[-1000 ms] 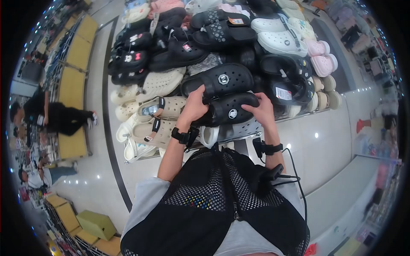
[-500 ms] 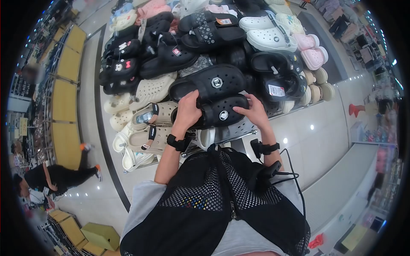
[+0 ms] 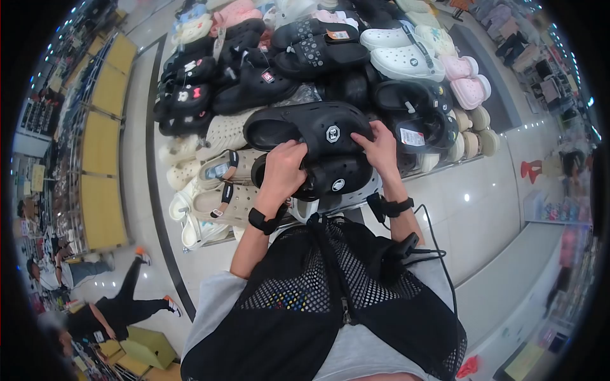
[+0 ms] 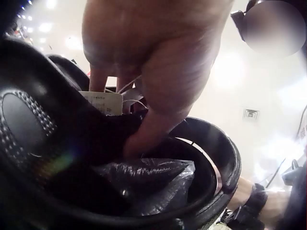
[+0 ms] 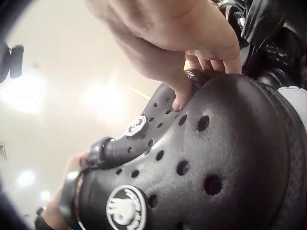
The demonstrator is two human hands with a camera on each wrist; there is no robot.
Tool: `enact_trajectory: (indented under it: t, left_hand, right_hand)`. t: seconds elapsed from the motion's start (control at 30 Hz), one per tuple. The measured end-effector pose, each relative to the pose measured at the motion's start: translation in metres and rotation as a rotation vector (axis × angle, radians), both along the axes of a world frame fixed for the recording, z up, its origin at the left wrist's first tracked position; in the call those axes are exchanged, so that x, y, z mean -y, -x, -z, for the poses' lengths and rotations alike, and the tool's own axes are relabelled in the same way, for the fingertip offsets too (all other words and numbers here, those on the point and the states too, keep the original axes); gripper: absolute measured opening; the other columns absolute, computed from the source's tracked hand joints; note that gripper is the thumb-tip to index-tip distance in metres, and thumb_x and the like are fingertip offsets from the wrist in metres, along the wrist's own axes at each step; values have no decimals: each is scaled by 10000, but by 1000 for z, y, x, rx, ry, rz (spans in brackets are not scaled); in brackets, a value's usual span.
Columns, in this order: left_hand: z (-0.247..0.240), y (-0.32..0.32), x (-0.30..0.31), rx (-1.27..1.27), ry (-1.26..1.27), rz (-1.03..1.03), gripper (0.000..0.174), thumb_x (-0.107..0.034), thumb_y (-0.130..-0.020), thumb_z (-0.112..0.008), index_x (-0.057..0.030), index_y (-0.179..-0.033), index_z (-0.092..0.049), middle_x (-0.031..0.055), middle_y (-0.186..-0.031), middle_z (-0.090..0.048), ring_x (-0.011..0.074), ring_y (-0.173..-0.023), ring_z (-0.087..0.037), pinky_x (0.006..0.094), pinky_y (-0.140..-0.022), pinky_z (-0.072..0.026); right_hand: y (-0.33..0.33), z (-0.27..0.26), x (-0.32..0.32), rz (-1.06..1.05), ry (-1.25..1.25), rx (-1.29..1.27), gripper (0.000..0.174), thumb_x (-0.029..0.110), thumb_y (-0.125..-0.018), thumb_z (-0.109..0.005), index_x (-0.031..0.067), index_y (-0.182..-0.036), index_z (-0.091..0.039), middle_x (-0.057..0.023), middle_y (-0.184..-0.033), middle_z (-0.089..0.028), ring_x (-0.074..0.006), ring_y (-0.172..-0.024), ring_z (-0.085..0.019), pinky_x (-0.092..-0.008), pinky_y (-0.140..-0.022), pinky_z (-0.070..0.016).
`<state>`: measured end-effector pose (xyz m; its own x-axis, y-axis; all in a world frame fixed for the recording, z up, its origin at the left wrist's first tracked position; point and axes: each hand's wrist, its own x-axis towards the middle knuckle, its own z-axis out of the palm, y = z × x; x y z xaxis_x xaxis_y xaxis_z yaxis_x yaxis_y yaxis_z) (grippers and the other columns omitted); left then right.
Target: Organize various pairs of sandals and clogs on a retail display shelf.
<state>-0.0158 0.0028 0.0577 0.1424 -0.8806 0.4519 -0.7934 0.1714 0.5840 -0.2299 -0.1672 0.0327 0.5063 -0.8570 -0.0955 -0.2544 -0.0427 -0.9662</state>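
Note:
Two black perforated clogs lie one over the other at the front of a shoe display. My left hand [image 3: 289, 162] grips them at the heel end, between the upper clog [image 3: 318, 127] and the lower clog [image 3: 340, 178]. In the left wrist view its fingers [image 4: 144, 129] curl over a clog's heel rim [image 4: 211, 143], beside crumpled plastic stuffing [image 4: 144, 177] and a paper tag [image 4: 103, 101]. My right hand [image 3: 376, 143] holds the upper clog's toe; its fingertips [image 5: 182, 98] press the holed top of the clog [image 5: 216, 163].
The display table [image 3: 356, 200] is heaped with clogs: black ones [image 3: 254, 82], beige ones [image 3: 229, 190], white ones [image 3: 406, 57] and pink ones [image 3: 470, 86]. Glossy floor surrounds it. Yellow benches [image 3: 101, 171] line the left. A person [image 3: 121, 308] strides at lower left near cardboard boxes [image 3: 149, 346].
My right hand has gone from the lower clog's toe up to the upper clog's toe. The upper clog has shifted left over the lower one. The passer-by moved on.

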Motion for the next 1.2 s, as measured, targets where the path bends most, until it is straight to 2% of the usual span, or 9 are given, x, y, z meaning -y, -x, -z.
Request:
enact_trajectory:
  t: [0.1, 0.23, 0.33, 0.37, 0.47, 0.77, 0.93, 1.0, 1.2]
  left_hand:
    - [-6, 3, -4, 54, -88, -39, 397, 78, -621, -701, -12, -1007, -680, 174, -882, -654, 423, -879, -639, 484, -759, -520]
    - [-13, -3, -11, -51, -91, -106, 388, 79, -616, -696, -11, -993, -675, 173, -856, -644, 423, -871, -636, 486, -752, -517]
    - [-7, -2, -8, 4, -36, -92, 403, 62, -608, -749, -10, -997, -672, 180, -870, -645, 428, -865, -640, 489, -749, -515]
    - [-6, -2, -8, 7, -40, -87, 403, 62, -608, -749, -10, -997, -672, 180, -870, -645, 428, -865, -640, 489, -749, -515]
    - [-8, -9, -8, 26, -110, -160, 399, 44, -622, -782, -9, -1001, -668, 186, -887, -652, 431, -877, -645, 484, -757, -521]
    - [-15, -37, 10, -146, -225, -298, 442, -28, -709, -828, -19, -1127, -685, 215, -1017, -737, 424, -1032, -678, 470, -848, -547]
    - [15, -34, 52, -157, -292, -135, 461, -20, -746, -779, 15, -1176, -615, 254, -1092, -705, 474, -1099, -634, 505, -922, -524]
    - [31, -34, 59, -157, -273, -71, 455, -12, -748, -769, 25, -1171, -606, 259, -1109, -695, 478, -1120, -622, 507, -935, -517]
    - [32, -33, 59, -277, -234, 96, 511, 42, -757, -724, 41, -1250, -587, 270, -1226, -669, 485, -1207, -584, 501, -1009, -495]
  right_hand:
    - [-4, -3, 1, 75, 84, -202, 478, 104, -851, -863, -56, -1235, -626, -159, -1131, -749, -187, -981, -726, -319, -880, -581]
    - [2, -10, 9, -166, -168, 185, 440, 93, -842, -863, -31, -1194, -629, -153, -1090, -752, -187, -949, -733, -321, -815, -591]
    - [-12, -13, -3, 21, 238, -271, 514, 175, -853, -868, -60, -1251, -644, -173, -1084, -765, -197, -971, -741, -319, -836, -586]
    - [-14, -10, -5, 25, 233, -269, 514, 175, -853, -868, -60, -1251, -644, -173, -1084, -765, -197, -971, -741, -319, -836, -586]
    - [-16, 13, 3, -67, -15, 71, 560, 215, -877, -854, -74, -1297, -622, -198, -1151, -755, -214, -1001, -744, -335, -849, -586]
    - [12, -5, -17, -100, -288, 80, 701, 264, -906, -832, -43, -1455, -522, -189, -1238, -705, -201, -1067, -713, -309, -845, -585]
    - [15, 19, -19, 121, -107, -100, 811, 343, -855, -863, -57, -1465, -508, -232, -1278, -693, -258, -1122, -711, -342, -909, -573]
    - [13, 23, -24, 174, 212, -405, 791, 325, -878, -852, -51, -1476, -497, -175, -1249, -710, -207, -1046, -702, -334, -889, -559]
    - [18, 13, -34, 233, 183, -236, 811, 355, -845, -869, -46, -1460, -525, -217, -1283, -702, -270, -1165, -693, -357, -1013, -522]
